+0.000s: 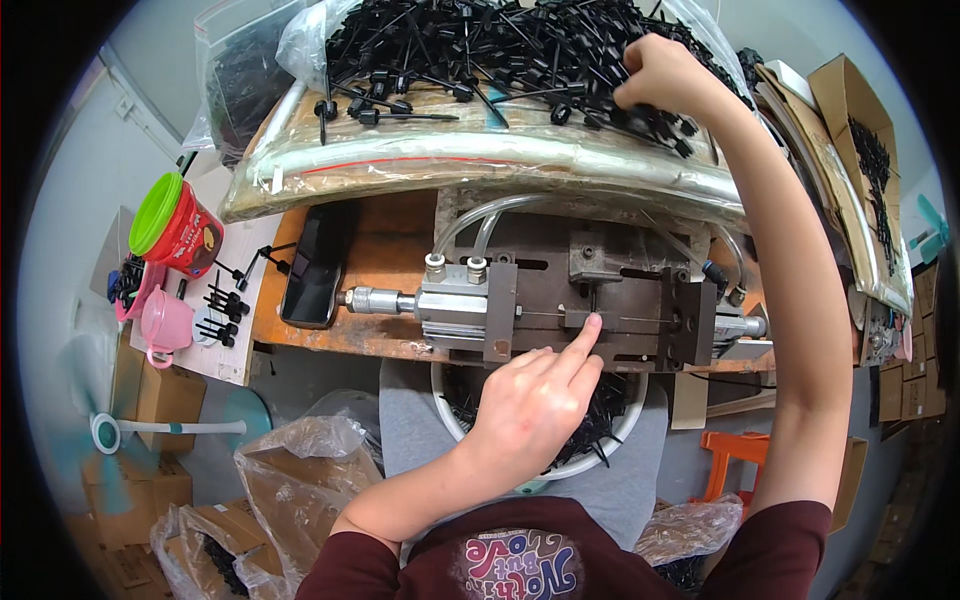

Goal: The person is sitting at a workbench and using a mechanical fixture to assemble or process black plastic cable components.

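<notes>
1. The right hand (665, 80) reaches to the far side, its bent fingers dipping into the heap of black stemmed parts (470, 50). The fingertips are lost among the parts, so whether it has grasped one cannot be told.
2. The left hand (530, 405) is at the metal fixture (545, 285), index finger stretched out, tip on or just above the small central block (575, 319). Thumb and index finger stand apart, with nothing seen between them; whether a part lies beneath the fingertip is unclear.
3. The heap lies beyond the fixture, on its far side, and the right hand is the nearer to it. Its loose stems point many ways, those along the near edge lying singly.
4. The fixture's long axis runs left to right across the worktop (390, 230), with a silver cylinder (452, 310) at its left end. From the right hand, the central block lies nearer the person and slightly left; the left hand comes to it from the near side.
5. Nearest the person, below the fixture, a white bucket (438, 395) holds more black parts. A dark phone (312, 265) lies left of the cylinder.
</notes>
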Action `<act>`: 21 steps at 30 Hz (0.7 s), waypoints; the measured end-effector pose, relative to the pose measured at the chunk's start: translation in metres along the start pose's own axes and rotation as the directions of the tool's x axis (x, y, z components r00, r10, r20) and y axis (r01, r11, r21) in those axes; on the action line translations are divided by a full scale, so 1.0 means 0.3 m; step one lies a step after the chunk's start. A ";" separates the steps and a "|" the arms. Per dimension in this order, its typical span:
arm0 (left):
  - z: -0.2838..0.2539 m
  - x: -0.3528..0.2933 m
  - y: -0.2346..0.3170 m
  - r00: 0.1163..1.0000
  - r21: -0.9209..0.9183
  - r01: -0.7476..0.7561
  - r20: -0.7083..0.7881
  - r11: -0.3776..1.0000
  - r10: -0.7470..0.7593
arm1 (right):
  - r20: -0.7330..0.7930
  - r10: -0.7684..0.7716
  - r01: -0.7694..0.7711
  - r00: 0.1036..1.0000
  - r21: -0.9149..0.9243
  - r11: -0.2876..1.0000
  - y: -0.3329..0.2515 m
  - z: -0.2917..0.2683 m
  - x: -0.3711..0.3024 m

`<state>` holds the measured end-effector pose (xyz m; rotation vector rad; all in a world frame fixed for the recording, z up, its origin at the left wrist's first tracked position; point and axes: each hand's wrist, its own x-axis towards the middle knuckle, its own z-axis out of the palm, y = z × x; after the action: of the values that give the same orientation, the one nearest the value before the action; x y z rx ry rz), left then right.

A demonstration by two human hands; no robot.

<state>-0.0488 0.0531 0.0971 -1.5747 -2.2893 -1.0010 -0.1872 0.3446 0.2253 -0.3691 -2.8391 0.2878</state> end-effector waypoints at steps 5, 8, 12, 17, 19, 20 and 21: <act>-0.002 0.008 -0.003 0.999 0.001 0.024 0.047 1.000 -0.024 | 0.114 -0.232 0.249 0.966 -0.160 0.955 -0.010 -0.077 -0.089; 0.007 0.007 -0.009 0.999 0.005 0.014 0.035 1.000 -0.014 | 0.157 -0.209 0.231 0.965 -0.139 0.963 -0.002 -0.096 -0.121; -0.002 0.005 -0.011 0.999 -0.002 0.027 0.047 1.000 -0.027 | 0.111 -0.253 0.268 0.961 -0.157 0.950 -0.028 -0.079 -0.166; -0.004 0.006 -0.009 0.998 0.026 0.021 0.053 0.999 -0.023 | -0.051 -0.320 0.307 0.946 -0.175 0.935 -0.007 -0.064 -0.182; -0.004 0.004 -0.012 0.998 0.015 0.020 0.054 1.000 -0.021 | -0.091 -0.288 0.270 0.953 -0.166 0.948 -0.011 -0.085 -0.182; -0.004 0.003 -0.013 0.998 0.003 0.016 0.053 1.000 -0.016 | -0.086 -0.215 0.203 0.973 -0.126 0.971 -0.016 -0.104 -0.179; -0.006 0.001 -0.014 0.999 -0.008 0.012 0.051 1.000 -0.011 | -0.152 -0.244 0.233 0.958 -0.090 0.968 -0.003 -0.111 -0.179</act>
<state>-0.0531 0.0514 0.0969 -1.6105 -2.3333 -0.9855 -0.1280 0.3345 0.2446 -0.0566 -2.7019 0.1020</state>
